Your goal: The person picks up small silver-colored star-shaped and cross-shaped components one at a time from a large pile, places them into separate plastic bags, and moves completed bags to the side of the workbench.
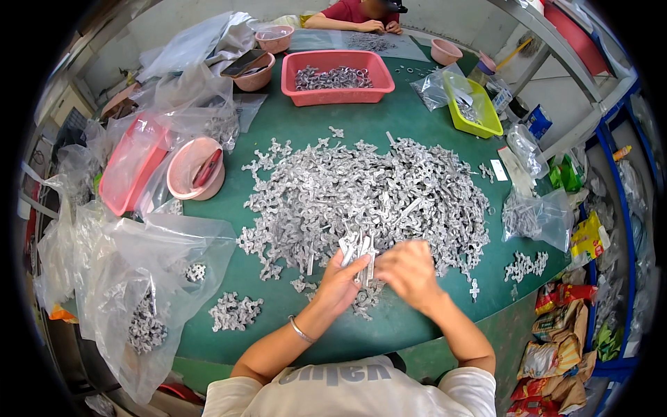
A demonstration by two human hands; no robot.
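A large heap of small grey metal castings (319, 191) covers the middle of the green table. At its near edge my left hand (338, 283), a bracelet on its wrist, is closed around several long flat metal pieces (359, 258) that stand up out of the grip. My right hand (411, 272) is right beside those pieces, its fingers curled toward them and smeared by motion. Whether it holds anything cannot be made out. A few loose castings (365, 302) lie just under my hands.
Small piles of castings lie at left (236, 311) and right (526, 265). Behind stand a pink tray (338, 97) of metal rings and a yellow-green basket (490, 124). A pink bowl (182, 187) holds red-handled pliers (207, 169). Plastic bags (139, 243) crowd the left. Another person (361, 15) works opposite.
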